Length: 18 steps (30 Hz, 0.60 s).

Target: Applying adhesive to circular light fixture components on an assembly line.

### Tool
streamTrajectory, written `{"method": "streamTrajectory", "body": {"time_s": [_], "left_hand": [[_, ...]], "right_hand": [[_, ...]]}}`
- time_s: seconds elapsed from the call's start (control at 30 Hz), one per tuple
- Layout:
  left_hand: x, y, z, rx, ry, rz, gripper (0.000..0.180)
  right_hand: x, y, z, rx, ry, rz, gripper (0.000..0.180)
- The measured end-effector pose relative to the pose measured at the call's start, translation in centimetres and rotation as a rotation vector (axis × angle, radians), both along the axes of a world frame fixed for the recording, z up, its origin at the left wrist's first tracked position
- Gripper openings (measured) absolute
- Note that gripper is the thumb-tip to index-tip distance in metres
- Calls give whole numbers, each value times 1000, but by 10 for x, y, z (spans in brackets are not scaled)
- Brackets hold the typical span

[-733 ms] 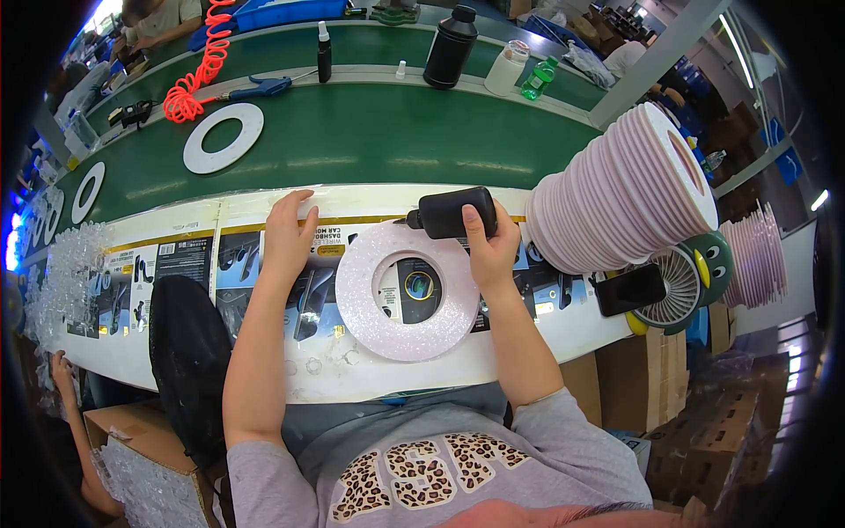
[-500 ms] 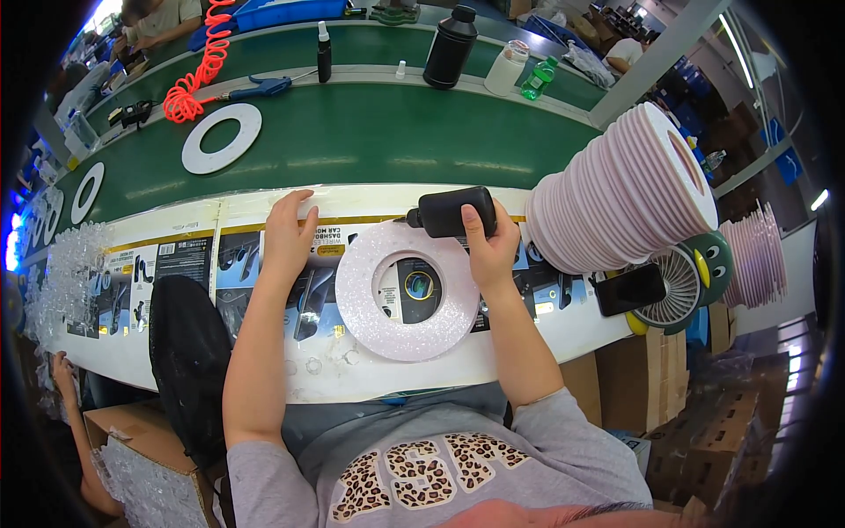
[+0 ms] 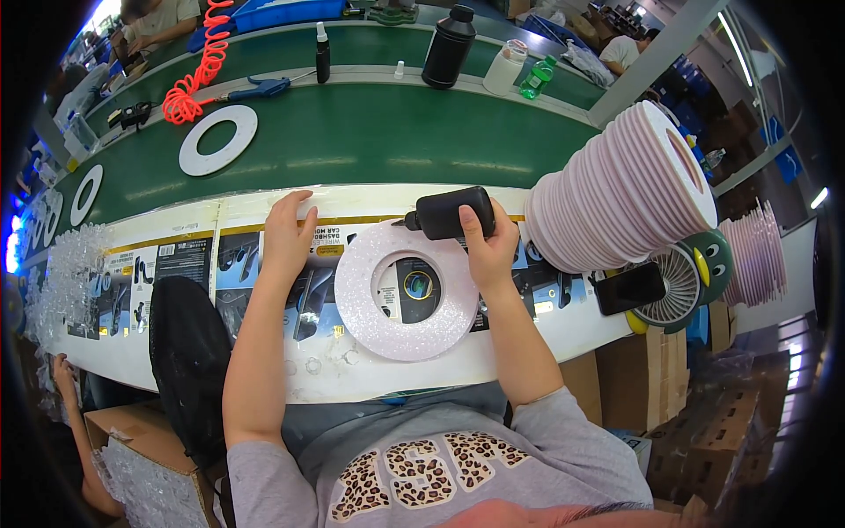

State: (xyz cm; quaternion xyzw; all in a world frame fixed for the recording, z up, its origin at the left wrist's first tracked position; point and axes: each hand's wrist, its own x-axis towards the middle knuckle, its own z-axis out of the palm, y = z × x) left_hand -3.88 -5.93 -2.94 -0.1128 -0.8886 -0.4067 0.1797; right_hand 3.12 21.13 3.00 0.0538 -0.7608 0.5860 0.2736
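Note:
A white speckled foam-like ring (image 3: 407,339) lies flat on the printed sheet in front of me, the print showing through its hole. My right hand (image 3: 493,248) grips a black squeeze bottle (image 3: 451,214), tilted nearly level, its nozzle pointing left over the ring's far rim. Whether the nozzle touches the ring I cannot tell. My left hand (image 3: 289,231) rests left of the ring, apart from it, fingers outstretched and holding nothing.
A tall leaning stack of similar rings (image 3: 607,198) stands right, beside a phone (image 3: 630,289) and small fan (image 3: 673,286). Beyond is a green conveyor (image 3: 378,123) carrying white rings (image 3: 198,165). Black bottle (image 3: 447,53), blue air gun (image 3: 264,86) and bubble wrap (image 3: 66,282) also stand around.
The black bottle has dipped slightly with my right hand. Rings on the green conveyor have shifted a little to the left. My left hand stays put.

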Motion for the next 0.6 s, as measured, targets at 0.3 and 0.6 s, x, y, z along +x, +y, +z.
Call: {"method": "streamTrajectory", "body": {"time_s": [0.3,0.6], "left_hand": [[-2,-4,-2,-88,-7,-25,28],[-1,-1,-2,-3,-1,1,26]], "right_hand": [[5,3,3,-15,58,-43,23],[7,1,6,-24,57,-29,25]]}}
